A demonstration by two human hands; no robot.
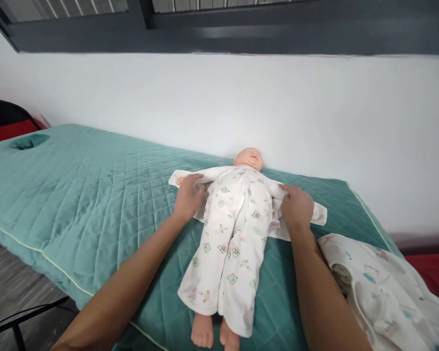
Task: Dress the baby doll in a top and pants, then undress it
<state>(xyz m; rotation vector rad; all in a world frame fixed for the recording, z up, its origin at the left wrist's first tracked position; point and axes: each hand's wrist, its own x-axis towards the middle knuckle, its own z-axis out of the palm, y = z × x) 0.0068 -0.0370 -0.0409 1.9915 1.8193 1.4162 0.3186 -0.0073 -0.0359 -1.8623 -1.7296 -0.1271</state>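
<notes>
A baby doll (248,159) lies on its back on a green quilted table (76,195), dressed in a white romper (234,229) printed with small animals. Its bare feet stick out at the near edge. My left hand (188,197) rests on the romper's left sleeve beside the doll's body, fingers curled on the cloth. My right hand (296,207) presses on the right sleeve, fingers closed round a fold of the fabric.
Another printed white garment (384,292) lies at the table's near right corner. A face hole (29,141) is at the table's far left end. A white wall runs close behind, with a dark window frame above. A red and black chair (7,124) stands far left.
</notes>
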